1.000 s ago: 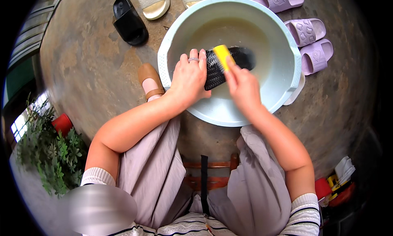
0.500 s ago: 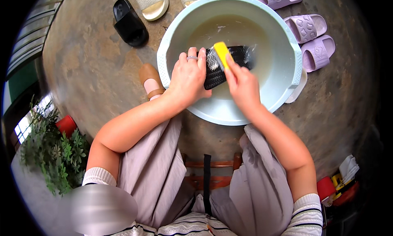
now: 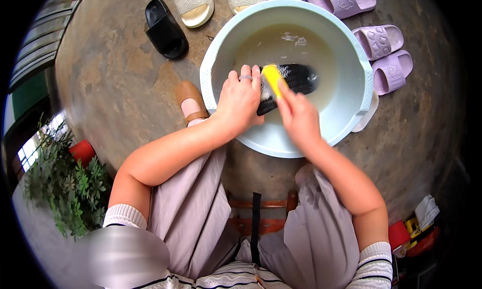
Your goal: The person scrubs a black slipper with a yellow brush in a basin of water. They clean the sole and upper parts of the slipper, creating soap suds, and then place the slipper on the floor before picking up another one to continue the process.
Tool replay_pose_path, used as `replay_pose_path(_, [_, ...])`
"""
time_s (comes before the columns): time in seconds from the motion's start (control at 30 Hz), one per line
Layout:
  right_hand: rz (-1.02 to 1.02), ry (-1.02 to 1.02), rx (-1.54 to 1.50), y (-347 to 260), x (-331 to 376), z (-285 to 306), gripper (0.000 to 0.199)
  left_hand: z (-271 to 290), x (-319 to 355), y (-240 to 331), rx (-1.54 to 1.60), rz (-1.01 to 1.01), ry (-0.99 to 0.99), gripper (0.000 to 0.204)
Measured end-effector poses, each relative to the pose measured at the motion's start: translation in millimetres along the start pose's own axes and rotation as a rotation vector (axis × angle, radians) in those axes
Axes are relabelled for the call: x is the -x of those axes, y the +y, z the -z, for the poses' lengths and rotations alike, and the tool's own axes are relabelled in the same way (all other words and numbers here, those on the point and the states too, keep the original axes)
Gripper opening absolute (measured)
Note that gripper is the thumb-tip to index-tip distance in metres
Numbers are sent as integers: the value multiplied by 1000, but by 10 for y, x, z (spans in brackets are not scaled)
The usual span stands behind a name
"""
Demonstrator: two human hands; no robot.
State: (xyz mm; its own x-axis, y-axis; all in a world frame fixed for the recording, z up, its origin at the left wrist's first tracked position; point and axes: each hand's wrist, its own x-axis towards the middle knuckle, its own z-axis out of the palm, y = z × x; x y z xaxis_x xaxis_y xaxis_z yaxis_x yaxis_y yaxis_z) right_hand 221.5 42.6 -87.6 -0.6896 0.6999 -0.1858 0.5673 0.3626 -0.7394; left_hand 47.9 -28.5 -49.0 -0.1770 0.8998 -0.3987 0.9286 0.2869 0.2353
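Observation:
A black slide slipper (image 3: 296, 81) lies sole up inside a pale blue basin (image 3: 205, 78), its zigzag tread facing me. Its right end dips into the cloudy water (image 3: 251, 44). My left hand (image 3: 237, 101), a ring on one finger, grips the slipper's left end; the thumb is on the near side. My right hand (image 3: 301, 114) is closed round a yellow scrubbing brush (image 3: 272, 79). The brush presses on the sole just right of my left fingers, with whitish suds beside it. Its bristles are mostly hidden and blurred.
Another black slide (image 3: 166, 29) and cream slides (image 3: 193, 7) stand beyond the basin on the left. Lilac slides (image 3: 390, 72) line its right side. A white shoe edge (image 3: 367, 114) shows under the rim. A leafy plant (image 3: 75, 191) is at far left.
The brush has shifted along the sole toward my left hand. The slipper's far end sits a little lower in the water. The whole view has shifted slightly.

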Motion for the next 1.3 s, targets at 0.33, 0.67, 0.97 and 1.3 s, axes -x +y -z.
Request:
replay_pose_path(0.33, [-50,37,83,159,-33,52,40,121,-69,88,-39,28,-131,115])
replay_pose_path(0.67, [-48,-43,105,154,157,67,39,-467,-183,-6,-623,-54,147,105])
replay_pose_path(0.97, [-101,-70,36,24,395,325,41,-208,-231,61,-496,-62,-44,80])
replay_pose_path(1.3, [-230,-153,-40,-90,176,794,40,-141,-224,-273,121,-612,318,37])
